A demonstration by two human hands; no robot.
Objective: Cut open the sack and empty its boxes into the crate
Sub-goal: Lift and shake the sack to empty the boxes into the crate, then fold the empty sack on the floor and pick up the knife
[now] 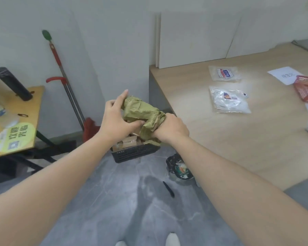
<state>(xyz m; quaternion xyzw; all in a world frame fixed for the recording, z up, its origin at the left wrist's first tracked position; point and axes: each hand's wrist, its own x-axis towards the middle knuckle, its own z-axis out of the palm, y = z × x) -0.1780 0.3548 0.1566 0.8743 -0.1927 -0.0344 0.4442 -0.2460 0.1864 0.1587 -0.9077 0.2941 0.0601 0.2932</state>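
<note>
Sack (pixel 142 112) is bunched up between my two hands, held in the air right over the crate (pixel 135 153), so that's the whole geometry that matters for what comes next. My right hand (pixel 171 128) is clenched tight around the lower, crumpled end of it, and my left hand (pixel 116 119) is only half closed, thumb and lower fingers pinching the cloth while the upper fingers stick out loose past the top end. The long axis runs on a slant, from up by my left fingertips down toward my right fist, and the loose tail below my right hand drapes onto the crate's near right corner.

Boxes (pixel 128 142) are already sitting in the crate directly below my left hand, a pile of tan ones. I can't tell if any are still inside the sack, it looks pretty flat and limp to me.

Both hands are about equally close to it, but the right one has the real grip. I'd guess the emptying is mostly done, and a shake straight down would land anything left in the crate.
</note>
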